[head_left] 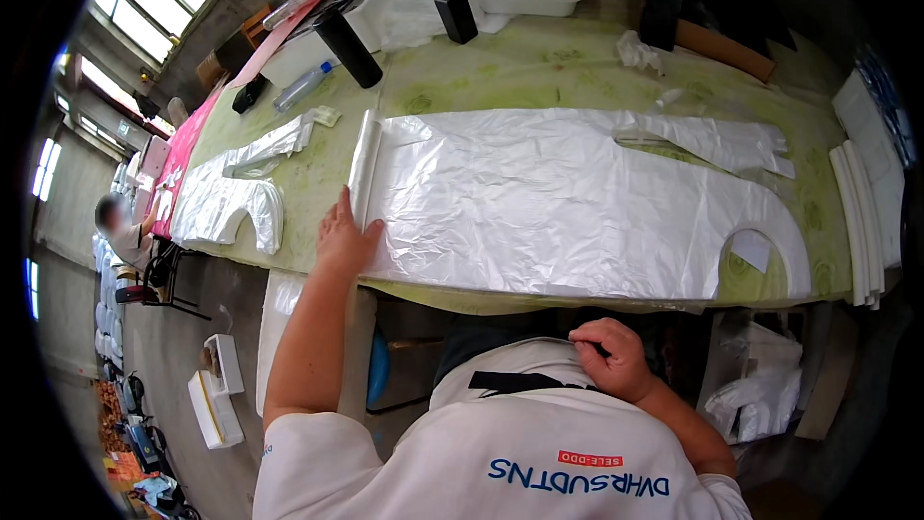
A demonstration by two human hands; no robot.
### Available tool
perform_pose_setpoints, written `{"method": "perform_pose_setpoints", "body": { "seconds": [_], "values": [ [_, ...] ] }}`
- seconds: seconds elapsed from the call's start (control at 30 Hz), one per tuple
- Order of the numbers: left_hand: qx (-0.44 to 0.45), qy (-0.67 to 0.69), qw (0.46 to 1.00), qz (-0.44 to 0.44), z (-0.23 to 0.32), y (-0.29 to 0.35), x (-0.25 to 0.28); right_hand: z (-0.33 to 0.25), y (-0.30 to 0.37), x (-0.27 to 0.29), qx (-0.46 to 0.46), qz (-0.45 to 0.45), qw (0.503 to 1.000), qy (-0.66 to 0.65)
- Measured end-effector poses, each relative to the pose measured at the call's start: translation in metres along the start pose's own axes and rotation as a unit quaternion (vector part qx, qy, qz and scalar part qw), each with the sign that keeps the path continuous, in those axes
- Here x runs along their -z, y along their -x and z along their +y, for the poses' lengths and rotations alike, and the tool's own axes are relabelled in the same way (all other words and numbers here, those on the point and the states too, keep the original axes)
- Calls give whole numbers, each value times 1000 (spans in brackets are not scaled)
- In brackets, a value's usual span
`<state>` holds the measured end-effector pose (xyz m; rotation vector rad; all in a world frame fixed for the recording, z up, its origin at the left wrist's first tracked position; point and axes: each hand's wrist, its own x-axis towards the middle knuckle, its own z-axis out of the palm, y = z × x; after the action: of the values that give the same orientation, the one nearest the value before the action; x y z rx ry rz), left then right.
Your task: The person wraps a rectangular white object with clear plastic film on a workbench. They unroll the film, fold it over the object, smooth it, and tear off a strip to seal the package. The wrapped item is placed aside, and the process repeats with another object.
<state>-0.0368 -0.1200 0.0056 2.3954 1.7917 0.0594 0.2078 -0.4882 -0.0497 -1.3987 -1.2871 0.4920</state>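
A large white plastic-film apron (539,202) lies spread across the table, its cut-out straps and curved opening toward the right end. Along its left end runs a narrow folded or rolled strip (364,162). My left hand (348,239) rests at the near end of that strip, fingers spread, thumb on the film. Closed in a loose curl, my right hand (613,358) is held in front of my body, off the table, and nothing shows in it. Left of the strip lies another piece of white film (231,188) with similar cut-outs.
A green-patterned cloth (520,72) covers the table. Toward the back stand a black cylinder (348,48), a clear bottle (302,87), a black box with a loop (455,14) and cardboard boxes (722,46). White rolls (855,221) edge the right side. A person (130,239) sits far left.
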Motion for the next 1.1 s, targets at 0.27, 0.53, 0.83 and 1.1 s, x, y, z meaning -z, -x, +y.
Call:
{"method": "perform_pose_setpoints", "body": {
  "seconds": [0.27, 0.53, 0.83, 1.1],
  "values": [
    [-59, 171, 981, 73, -78, -40, 0, -7, -6, -4, 21, -14, 1000, 2],
    [-153, 615, 767, -101, 104, 32, -15, -36, -48, -17, 8, -19, 1000, 10],
    [-220, 659, 671, -258, 198, 84, -83, -30, -46, -15, -226, -38, 965, -125],
    [-374, 326, 868, -26, 221, 4, -75, -37, 2, 37, -284, -45, 958, -23]
  ]
}}
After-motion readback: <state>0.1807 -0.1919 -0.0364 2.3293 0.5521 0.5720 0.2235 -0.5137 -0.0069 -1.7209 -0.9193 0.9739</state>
